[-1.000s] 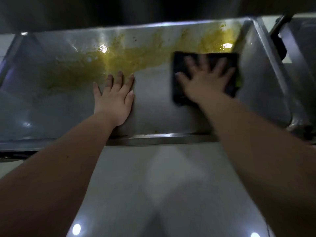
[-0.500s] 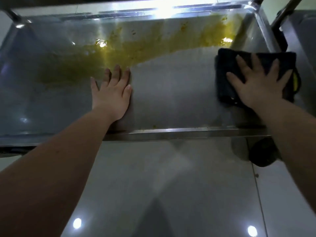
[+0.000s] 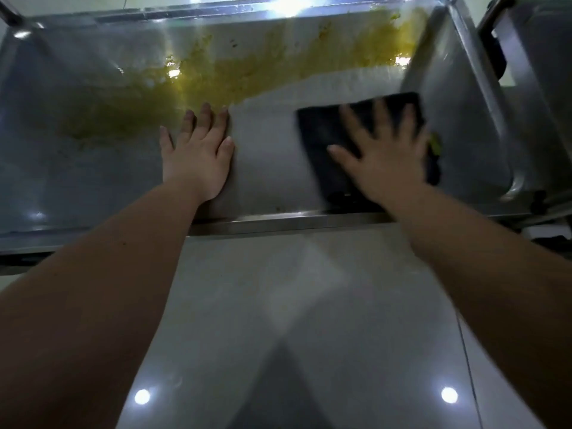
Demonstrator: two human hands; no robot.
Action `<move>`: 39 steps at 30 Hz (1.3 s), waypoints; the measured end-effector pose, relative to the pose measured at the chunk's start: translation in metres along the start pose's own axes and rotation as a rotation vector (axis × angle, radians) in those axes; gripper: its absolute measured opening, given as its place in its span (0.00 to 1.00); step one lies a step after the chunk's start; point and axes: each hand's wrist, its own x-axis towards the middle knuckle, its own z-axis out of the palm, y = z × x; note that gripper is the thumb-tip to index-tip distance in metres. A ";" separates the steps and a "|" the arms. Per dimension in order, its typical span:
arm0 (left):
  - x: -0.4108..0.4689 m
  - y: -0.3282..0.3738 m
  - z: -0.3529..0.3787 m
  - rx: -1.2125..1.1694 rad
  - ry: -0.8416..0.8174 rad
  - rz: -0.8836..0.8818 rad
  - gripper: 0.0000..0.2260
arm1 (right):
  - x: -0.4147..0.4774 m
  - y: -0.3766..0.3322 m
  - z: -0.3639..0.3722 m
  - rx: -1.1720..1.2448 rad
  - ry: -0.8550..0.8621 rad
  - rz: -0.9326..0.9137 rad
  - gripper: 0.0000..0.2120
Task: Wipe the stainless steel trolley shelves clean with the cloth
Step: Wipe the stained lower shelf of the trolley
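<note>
Head view, mid-wipe by my read: right hand (image 3: 387, 162) grip flat-open, pressing dark cloth (image 3: 322, 140) on shelf (image 3: 269, 156) nr its right end; left hand (image 3: 198, 156) flat, empty, bracing shelf; next stroke needs cloth pushed fwd into yellow smear (image 3: 235, 72) at back.

Dark cloth (image 3: 328, 140), blurred, lies flat on the yellow-smeared steel shelf (image 3: 272, 168), seemingly folded.
</note>
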 end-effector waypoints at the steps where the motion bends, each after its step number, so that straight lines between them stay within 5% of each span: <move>1: 0.000 0.000 0.000 0.001 0.006 -0.001 0.24 | 0.000 0.030 -0.004 0.006 -0.023 0.058 0.34; 7: -0.003 0.008 0.006 0.019 0.042 -0.016 0.24 | -0.023 0.100 -0.012 -0.026 -0.134 0.198 0.36; 11: -0.003 0.009 0.007 0.013 0.040 -0.026 0.25 | -0.021 0.026 -0.003 -0.030 -0.114 0.221 0.33; 17: -0.004 0.002 0.006 0.014 0.032 0.000 0.24 | -0.023 -0.089 0.013 0.014 -0.069 -0.127 0.30; 20: -0.003 -0.002 0.005 -0.016 0.030 0.018 0.24 | -0.015 -0.037 0.008 0.001 -0.047 -0.132 0.32; 27: -0.005 0.003 0.005 -0.008 0.018 0.013 0.25 | -0.026 0.124 -0.013 0.004 -0.095 0.192 0.38; 32: 0.004 -0.013 -0.008 -0.062 -0.127 0.077 0.25 | -0.029 0.123 -0.011 -0.028 -0.089 0.190 0.37; 39: -0.027 -0.057 -0.002 0.084 -0.035 0.128 0.25 | -0.026 0.104 -0.010 -0.064 -0.098 0.251 0.36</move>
